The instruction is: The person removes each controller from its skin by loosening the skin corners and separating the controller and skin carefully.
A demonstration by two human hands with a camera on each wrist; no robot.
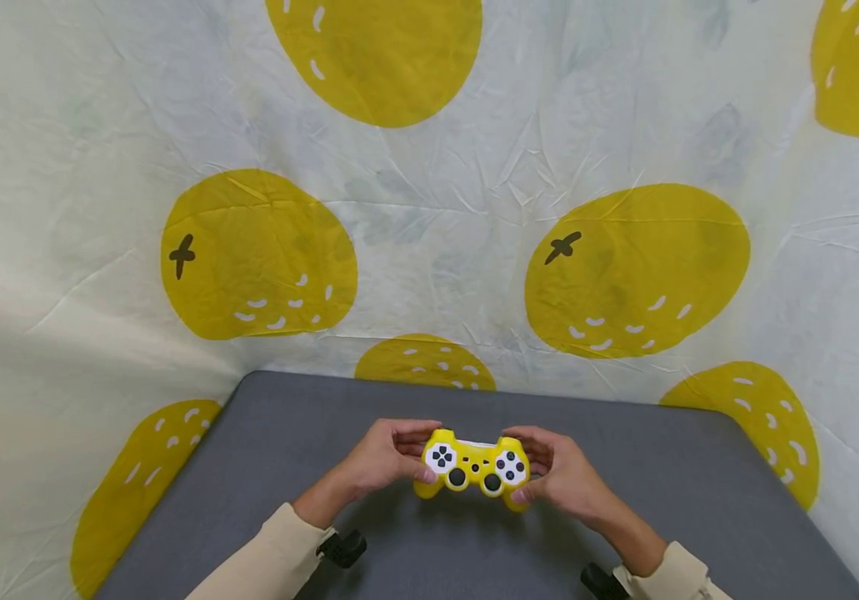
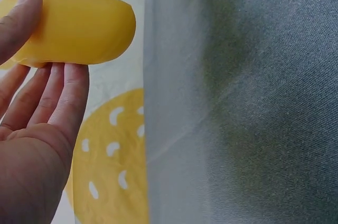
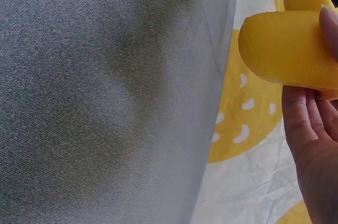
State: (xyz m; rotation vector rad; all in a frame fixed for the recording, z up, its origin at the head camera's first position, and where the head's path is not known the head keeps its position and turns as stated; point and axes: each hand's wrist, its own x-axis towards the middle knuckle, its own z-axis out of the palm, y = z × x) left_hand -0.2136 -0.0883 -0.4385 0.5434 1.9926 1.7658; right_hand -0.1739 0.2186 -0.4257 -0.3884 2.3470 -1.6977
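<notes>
A yellow game controller (image 1: pixel 475 461) with white button faces and two dark thumbsticks is held up above the grey table, its buttons facing the head camera. My left hand (image 1: pixel 387 454) grips its left end, thumb on the front and fingers behind. At the other end my right hand (image 1: pixel 560 475) holds the right handle the same way. The left wrist view shows the controller's rounded yellow handle (image 2: pixel 84 26) between thumb and fingers of the left hand (image 2: pixel 39 129). Likewise, the right wrist view has the other handle (image 3: pixel 288 49) above the right hand's fingers (image 3: pixel 303 115).
A grey cloth-covered table (image 1: pixel 309 417) spreads beneath the hands, with a shadow under the controller. Behind and beside it hangs a whitish curtain (image 1: pixel 429 275) printed with big yellow fruit shapes. Dark devices (image 1: pixel 342 548) are strapped at both wrists.
</notes>
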